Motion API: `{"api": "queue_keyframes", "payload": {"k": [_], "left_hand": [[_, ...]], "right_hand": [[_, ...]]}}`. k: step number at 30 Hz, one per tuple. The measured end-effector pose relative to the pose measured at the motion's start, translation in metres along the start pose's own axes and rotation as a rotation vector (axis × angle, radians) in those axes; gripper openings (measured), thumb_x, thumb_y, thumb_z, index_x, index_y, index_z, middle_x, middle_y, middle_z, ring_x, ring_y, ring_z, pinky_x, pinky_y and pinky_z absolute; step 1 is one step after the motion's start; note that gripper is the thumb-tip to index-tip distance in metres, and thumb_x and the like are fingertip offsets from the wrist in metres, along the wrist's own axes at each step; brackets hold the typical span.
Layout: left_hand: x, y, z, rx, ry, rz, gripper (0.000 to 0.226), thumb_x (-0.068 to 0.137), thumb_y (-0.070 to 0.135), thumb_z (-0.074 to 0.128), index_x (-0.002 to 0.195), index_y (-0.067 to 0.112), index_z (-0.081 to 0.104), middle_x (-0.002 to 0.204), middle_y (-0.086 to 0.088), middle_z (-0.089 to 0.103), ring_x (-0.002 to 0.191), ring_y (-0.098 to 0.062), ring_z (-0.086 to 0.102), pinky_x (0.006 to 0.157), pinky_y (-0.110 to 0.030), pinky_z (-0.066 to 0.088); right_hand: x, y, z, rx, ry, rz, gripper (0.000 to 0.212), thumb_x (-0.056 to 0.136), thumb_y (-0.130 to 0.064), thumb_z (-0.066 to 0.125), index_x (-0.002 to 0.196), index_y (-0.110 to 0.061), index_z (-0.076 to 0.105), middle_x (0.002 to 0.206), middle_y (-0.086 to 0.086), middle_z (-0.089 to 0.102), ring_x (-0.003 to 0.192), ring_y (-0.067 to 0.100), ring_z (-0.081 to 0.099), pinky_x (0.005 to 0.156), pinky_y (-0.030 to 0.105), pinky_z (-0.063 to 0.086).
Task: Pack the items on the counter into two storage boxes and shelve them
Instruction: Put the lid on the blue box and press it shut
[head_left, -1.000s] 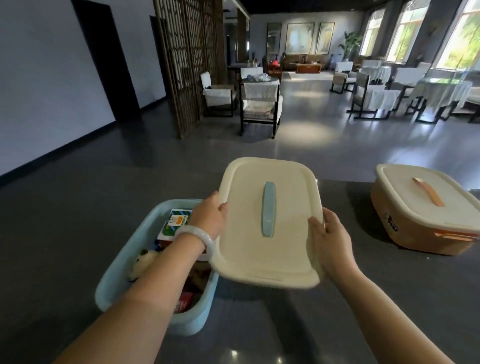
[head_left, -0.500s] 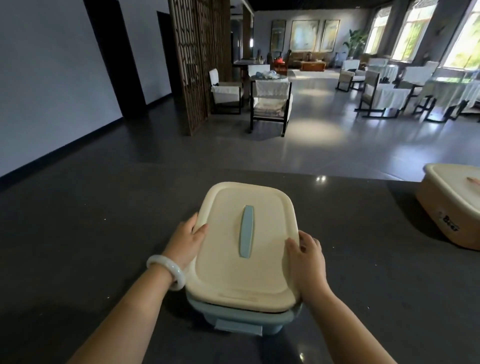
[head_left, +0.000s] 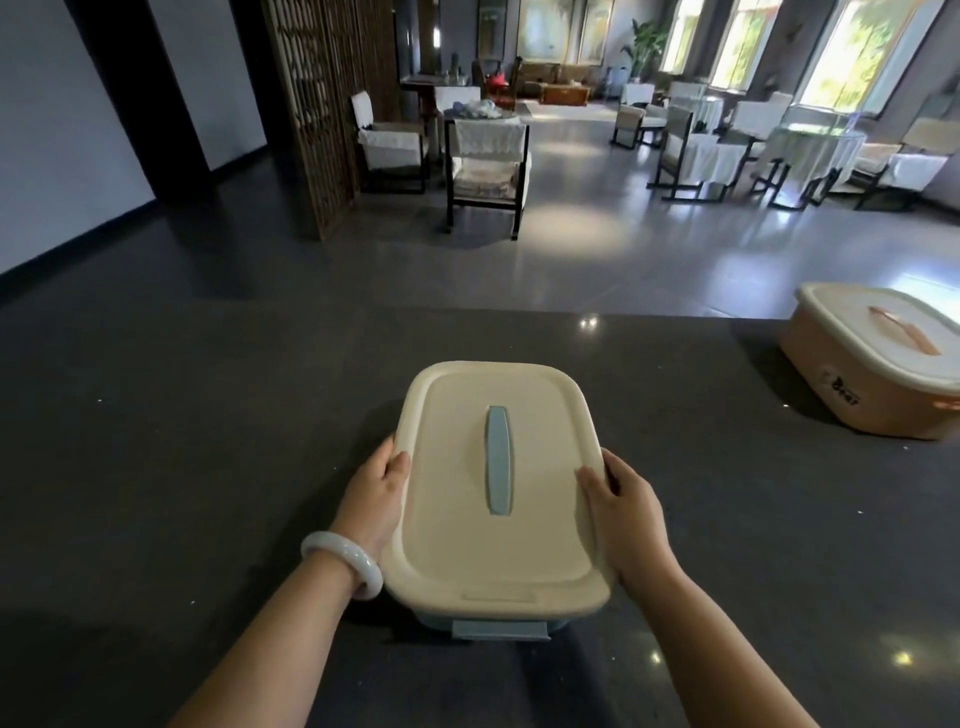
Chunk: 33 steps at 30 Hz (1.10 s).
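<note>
- Blue box (head_left: 501, 630) sits on the dark table (head_left: 208, 467), straight in front of the person and near the close edge. Only its near latch (head_left: 500, 630) and a strip of wall show under the cream lid (head_left: 498, 488).
- Left hand (head_left: 376, 499), with a pale bracelet (head_left: 343, 562) at the wrist, grips the lid's left long edge, thumb on top.
- Right hand (head_left: 626, 514) grips the right long edge, fingers (head_left: 615, 475) curled round the rim.
- Judgement: the grip on opposite sides keeps the lid level and centred while it is seated on the box. Whether it has clicked home cannot be told.
- Lid's long axis runs from the person outward. The blue handle (head_left: 500, 460) lies along it, and the latch end faces the person.
- Orange box (head_left: 878, 374) stands lidded, well apart at far right.
- Judgement: packing looks done and shelving remains.
</note>
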<state>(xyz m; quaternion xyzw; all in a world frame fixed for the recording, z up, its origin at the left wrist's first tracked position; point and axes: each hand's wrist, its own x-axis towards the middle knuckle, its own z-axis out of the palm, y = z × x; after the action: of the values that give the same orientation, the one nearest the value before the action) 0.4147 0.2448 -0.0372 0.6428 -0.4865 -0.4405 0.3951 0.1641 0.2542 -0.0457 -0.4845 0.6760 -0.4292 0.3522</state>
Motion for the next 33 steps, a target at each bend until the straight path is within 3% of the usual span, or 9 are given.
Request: {"api": "queue_keyframes", "payload": {"k": [4,7,12,14,16,20,26,30,33], "left_hand": [[0.005,-0.007,-0.001,-0.061,-0.013,-0.034,0.037,0.103,0.038,0.038,0.138,0.037,0.047,0.1,0.006,0.072,0.084,-0.013,0.071,0.069,-0.031,0.053],[0.009,-0.012,-0.003,-0.165,-0.048,-0.087,0.033,0.102,0.039,0.04,0.134,0.042,0.048,0.095,0.007,0.074,0.083,-0.016,0.073,0.071,-0.036,0.056],[0.016,-0.005,-0.005,-0.17,-0.075,-0.135,0.03,0.101,0.027,0.041,0.126,0.032,0.057,0.092,0.002,0.075,0.083,-0.021,0.073,0.08,-0.046,0.057],[0.024,0.003,-0.008,-0.177,-0.077,-0.138,0.042,0.096,0.023,0.045,0.137,0.031,0.05,0.108,0.001,0.072,0.09,-0.025,0.071,0.085,-0.047,0.056],[0.029,0.011,-0.008,-0.146,-0.067,-0.122,0.056,0.094,0.027,0.046,0.147,0.04,0.034,0.124,0.011,0.057,0.097,-0.014,0.064,0.086,-0.038,0.052],[0.033,0.007,0.0,-0.123,-0.094,-0.024,0.053,0.103,0.028,0.037,0.152,0.04,0.018,0.146,0.01,0.04,0.117,-0.003,0.047,0.093,-0.024,0.038],[0.042,0.008,0.004,-0.121,-0.073,-0.044,0.055,0.103,0.026,0.036,0.152,0.04,0.015,0.145,0.005,0.043,0.108,-0.011,0.052,0.089,-0.031,0.041],[0.039,0.017,0.002,0.108,-0.085,-0.002,0.057,0.104,0.023,0.034,0.155,0.03,0.01,0.157,-0.001,0.028,0.135,-0.021,0.038,0.106,-0.033,0.031],[0.03,0.025,-0.004,0.376,-0.029,0.154,0.06,0.103,0.026,0.038,0.156,0.024,0.008,0.162,0.003,0.008,0.148,-0.015,0.013,0.117,-0.033,0.016]], "right_hand": [[0.0,0.001,0.0,0.035,-0.015,0.02,0.018,0.097,-0.027,0.052,0.103,-0.042,0.06,0.085,-0.015,0.068,0.079,0.004,0.062,0.06,0.021,0.043],[0.003,0.001,0.001,0.045,-0.029,0.06,0.019,0.098,-0.025,0.05,0.109,-0.038,0.058,0.092,-0.012,0.067,0.085,0.008,0.061,0.063,0.025,0.044],[0.022,-0.014,-0.007,0.055,-0.12,0.235,0.017,0.087,-0.013,0.053,0.095,-0.022,0.065,0.093,0.009,0.07,0.088,0.031,0.067,0.079,0.048,0.058],[0.032,-0.021,-0.007,0.069,-0.142,0.237,0.015,0.086,-0.017,0.054,0.097,-0.021,0.064,0.096,0.011,0.07,0.09,0.032,0.068,0.08,0.046,0.059],[0.038,-0.022,-0.003,0.087,-0.144,0.206,0.016,0.091,-0.027,0.052,0.101,-0.026,0.063,0.098,0.006,0.069,0.091,0.027,0.067,0.081,0.042,0.056],[0.045,-0.014,0.003,0.11,-0.177,0.182,0.018,0.095,-0.033,0.047,0.103,-0.028,0.063,0.094,0.003,0.067,0.083,0.021,0.064,0.083,0.042,0.053],[0.056,-0.018,0.003,0.105,-0.183,0.214,0.016,0.094,-0.033,0.048,0.099,-0.028,0.062,0.093,0.004,0.067,0.082,0.023,0.065,0.084,0.042,0.055],[0.055,-0.018,0.0,0.062,-0.2,0.213,0.026,0.095,-0.035,0.049,0.117,-0.023,0.058,0.101,0.004,0.066,0.091,0.025,0.065,0.088,0.045,0.054],[0.047,-0.025,-0.008,-0.131,-0.124,0.069,0.054,0.096,-0.043,0.052,0.145,-0.023,0.039,0.134,-0.002,0.054,0.118,0.02,0.056,0.097,0.037,0.047]]}}
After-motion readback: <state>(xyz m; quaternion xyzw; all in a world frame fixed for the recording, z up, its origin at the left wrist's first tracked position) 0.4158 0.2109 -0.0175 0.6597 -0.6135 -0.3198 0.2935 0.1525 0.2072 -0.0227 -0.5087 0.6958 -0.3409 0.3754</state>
